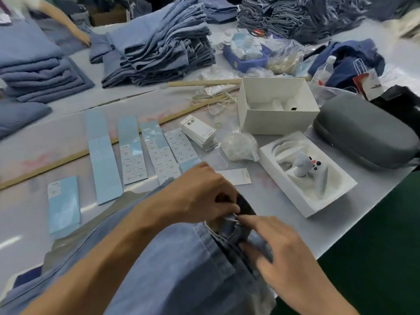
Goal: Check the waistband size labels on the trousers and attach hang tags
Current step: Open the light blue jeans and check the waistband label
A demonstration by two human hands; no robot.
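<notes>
Presently both hands work one pair of light-blue denim trousers (177,258) at the waistband: left hand (200,192) pinching fabric, right hand (279,253) gripping it, forefinger extended. No tag visibly attached yet. White hang tags (200,133) wait stacked on the table (284,214).

Bright, even overhead light leaves soft shadows and white glare streaks on the table (27,237). Wide-angle bending warps the edges; the picture is slightly soft throughout.
</notes>
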